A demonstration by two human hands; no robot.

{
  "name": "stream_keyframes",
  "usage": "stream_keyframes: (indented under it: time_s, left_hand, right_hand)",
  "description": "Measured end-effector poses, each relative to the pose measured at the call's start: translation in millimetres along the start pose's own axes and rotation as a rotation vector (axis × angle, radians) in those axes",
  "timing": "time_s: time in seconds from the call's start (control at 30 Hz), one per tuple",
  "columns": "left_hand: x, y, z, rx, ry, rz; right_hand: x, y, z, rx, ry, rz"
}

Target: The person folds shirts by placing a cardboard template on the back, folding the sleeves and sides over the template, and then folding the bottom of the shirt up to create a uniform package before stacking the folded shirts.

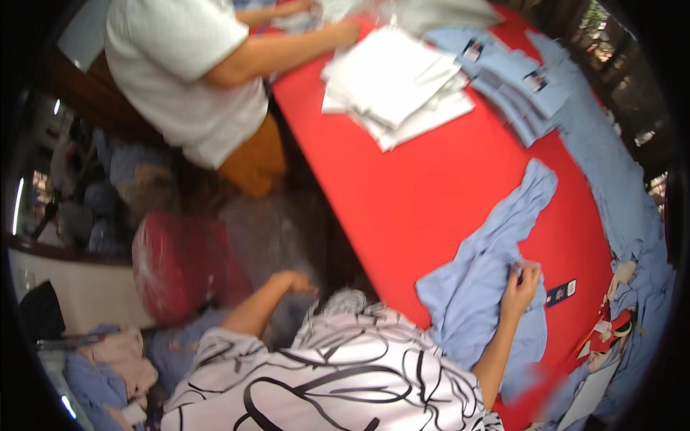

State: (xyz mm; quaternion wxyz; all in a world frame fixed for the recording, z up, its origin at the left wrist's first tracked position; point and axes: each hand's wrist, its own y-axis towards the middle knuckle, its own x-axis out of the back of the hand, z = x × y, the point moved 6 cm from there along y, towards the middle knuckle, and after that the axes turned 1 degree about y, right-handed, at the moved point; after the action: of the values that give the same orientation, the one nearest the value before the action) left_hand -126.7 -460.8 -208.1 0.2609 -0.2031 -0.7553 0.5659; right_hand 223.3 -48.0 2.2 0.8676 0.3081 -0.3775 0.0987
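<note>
Red table (395, 208), one blue garment (463, 298) clamped in right fingers (530, 275), one navy tag (561, 293) beside, left fingers (303, 284) unclear

1. Before me stands a red table (402, 194), its surface bare through the middle.
2. Nearest me lies a rumpled light-blue garment (460, 287), one narrow part stretching away across the red.
3. Just right of it I see a dark tag (561, 293), flat on the table.
4. Farther off rests an uneven stack of white sheets (395, 79).
5. Right of that stack lie folded blue garments (517, 108) bearing dark labels.
6. Along my right-hand edge runs a long heap of blue cloth (611, 169).
</note>
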Motion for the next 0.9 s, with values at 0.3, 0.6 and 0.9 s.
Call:
stream_keyframes:
  time_s: [0.3,0.6,0.9]
  left_hand:
    - [-228,41,38,0.054,-0.715,0.321]
    - [-223,-3,78,0.253,-0.367,0.078]
    - [94,-128,26,0.063,-0.501,-1.117]
  right_hand:
    - [-10,-1,-13,0.002,-0.094,0.077]
    - [-4,6,-34,0.016,-0.156,0.235]
    - [15,-15,-32,-0.124,0.070,0.137]
